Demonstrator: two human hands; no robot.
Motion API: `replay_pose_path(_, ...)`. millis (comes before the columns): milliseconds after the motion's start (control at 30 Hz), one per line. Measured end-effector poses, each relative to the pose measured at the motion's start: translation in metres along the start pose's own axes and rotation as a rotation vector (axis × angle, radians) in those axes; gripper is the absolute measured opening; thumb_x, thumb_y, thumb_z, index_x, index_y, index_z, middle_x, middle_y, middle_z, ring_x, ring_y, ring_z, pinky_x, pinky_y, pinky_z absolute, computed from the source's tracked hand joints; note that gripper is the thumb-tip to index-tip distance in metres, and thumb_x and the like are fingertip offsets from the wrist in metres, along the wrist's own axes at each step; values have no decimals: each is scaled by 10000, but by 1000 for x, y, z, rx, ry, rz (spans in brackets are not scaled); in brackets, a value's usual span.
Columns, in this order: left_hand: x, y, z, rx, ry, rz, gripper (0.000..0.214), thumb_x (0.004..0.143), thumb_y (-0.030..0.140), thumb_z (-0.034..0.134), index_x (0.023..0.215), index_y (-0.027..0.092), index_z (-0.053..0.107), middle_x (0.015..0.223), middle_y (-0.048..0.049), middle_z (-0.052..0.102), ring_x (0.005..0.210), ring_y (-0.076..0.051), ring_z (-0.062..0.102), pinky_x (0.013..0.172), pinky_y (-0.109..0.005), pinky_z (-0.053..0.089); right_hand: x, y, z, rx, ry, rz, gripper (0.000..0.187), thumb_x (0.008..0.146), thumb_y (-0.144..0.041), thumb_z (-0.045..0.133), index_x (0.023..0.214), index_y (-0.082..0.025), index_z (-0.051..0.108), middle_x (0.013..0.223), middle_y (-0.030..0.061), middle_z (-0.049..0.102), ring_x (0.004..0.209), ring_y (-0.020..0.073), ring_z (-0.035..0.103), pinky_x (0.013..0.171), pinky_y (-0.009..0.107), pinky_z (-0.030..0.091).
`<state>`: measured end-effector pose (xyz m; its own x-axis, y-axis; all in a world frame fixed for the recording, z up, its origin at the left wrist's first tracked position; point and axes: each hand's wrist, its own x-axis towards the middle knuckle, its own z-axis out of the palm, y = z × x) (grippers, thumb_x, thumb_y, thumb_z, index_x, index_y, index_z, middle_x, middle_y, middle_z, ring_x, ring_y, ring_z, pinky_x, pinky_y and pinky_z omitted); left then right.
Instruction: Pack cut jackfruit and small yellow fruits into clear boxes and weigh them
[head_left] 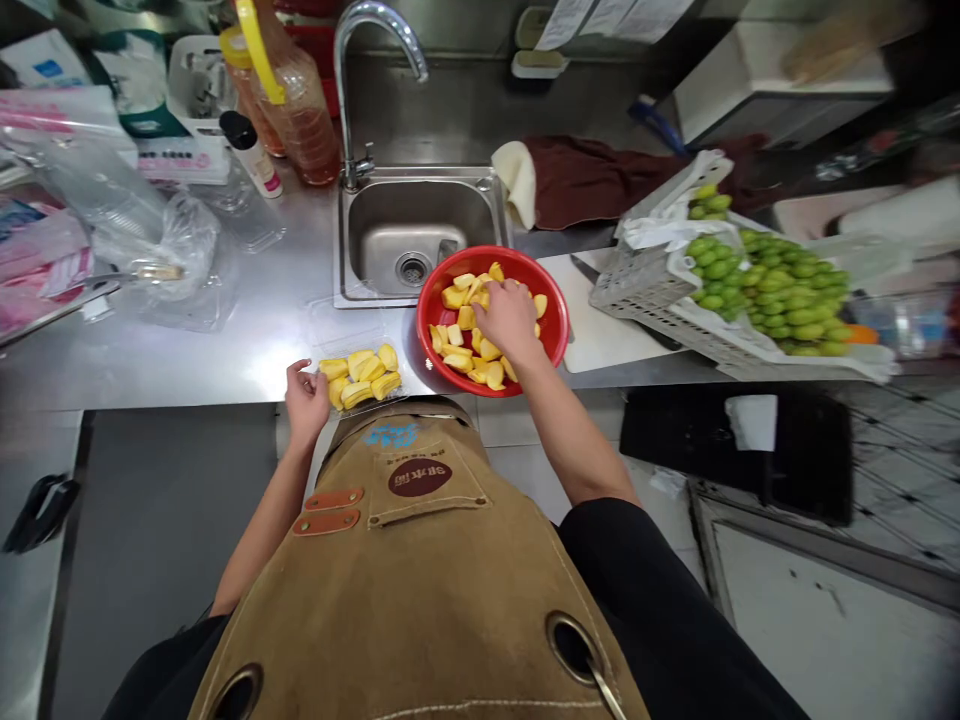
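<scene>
Red, the round bowl (557, 345) rests at the near right corner of the steel sink (382, 232), with loose yellow fruit pieces (495, 374) inside. Your right hand (511, 322) reaches down into it; its fingertips are hidden among the fruit, so whether they pinch a piece cannot be told. To the bowl's left, just beside it and slightly nearer your apron (420, 590), lies the clear plastic box (349, 334) at the counter's front edge. Note the governing relation: box and bowl sit side by side, with your left hand (307, 405) at the box's outer left end and your right hand over the bowl. The fruit in the box (361, 376) forms two rows, their long axis running left to right, roughly along the counter edge. Your left fingers are loosely curled; whether they grip the box's edge cannot be told.
</scene>
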<state>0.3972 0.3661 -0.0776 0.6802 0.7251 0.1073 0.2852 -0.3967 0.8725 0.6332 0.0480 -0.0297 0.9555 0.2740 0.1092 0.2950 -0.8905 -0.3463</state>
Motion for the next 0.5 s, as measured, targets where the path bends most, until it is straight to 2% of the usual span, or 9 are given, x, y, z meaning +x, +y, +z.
replay_pose_path(133,0,4,5,-5,-7,-1,354,906,315,670,1235,223,577,778,63,491,686,-157,547,694,-269,455,6,10,22,-49,23,-34,444,1014,-306,564,1333,-30,700,1370,347,620,1321,522,536,1035,654,525)
replay_pose_path(300,0,6,9,-42,3,-16,313,925,287,671,1217,220,579,770,65,471,680,-151,519,701,-265,452,17,28,35,-13,48,-86,452,1006,-370,620,1339,-70,674,1345,300,637,1299,497,553,1046,644,534)
replay_pose_path(400,-1,8,10,-66,-10,-41,317,924,274,680,1220,216,584,766,66,467,680,-151,521,689,-265,439,21,32,29,4,42,-74,423,1015,-377,615,1310,-79,671,1323,289,662,1287,490,572,1073,646,524)
replay_pose_path(500,0,9,12,-84,-21,-53,335,923,280,685,1236,216,584,769,68,461,691,-153,528,694,-265,432,14,29,12,92,110,-46,417,1025,-426,606,1280,-100,662,1330,281,673,1293,485,582,1108,670,508)
